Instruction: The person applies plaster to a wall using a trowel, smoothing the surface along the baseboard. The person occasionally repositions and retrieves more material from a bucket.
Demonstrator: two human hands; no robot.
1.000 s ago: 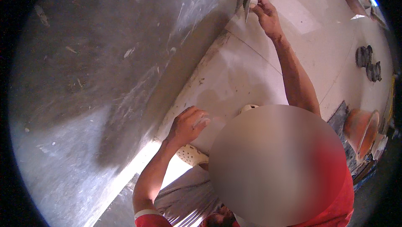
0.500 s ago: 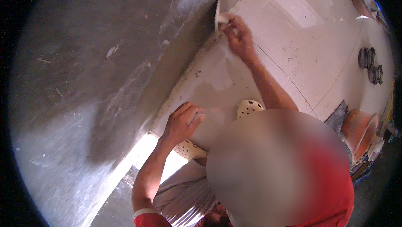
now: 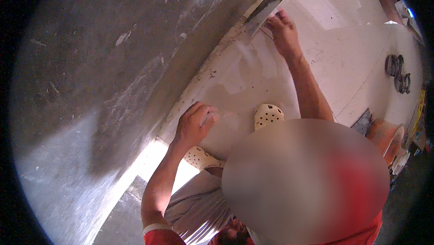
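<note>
My right hand (image 3: pixel 284 30) is closed on the handle of a plastering trowel (image 3: pixel 267 9), whose flat rectangular metal blade is tilted along the foot of the grey wall (image 3: pixel 113 64). The blade's face shows, dark on part of it and lighter toward the near end. My left hand (image 3: pixel 195 121) hangs above the pale floor (image 3: pixel 244 78) near the wall, fingers curled in toward the thumb. Something greyish shows at those fingers, too small to name.
My cream perforated clogs (image 3: pixel 269 117) rest on the floor. To the right stand an orange bucket (image 3: pixel 385 136), a dark flat board (image 3: pixel 362 122) and several black rings (image 3: pixel 398 73). Another reddish container (image 3: pixel 389 4) is at the far right. Bright sunlight falls along the wall's near end.
My right hand has moved right and slightly up with the trowel, whose blade has turned from edge-on to show its face. My left hand has hardly moved.
</note>
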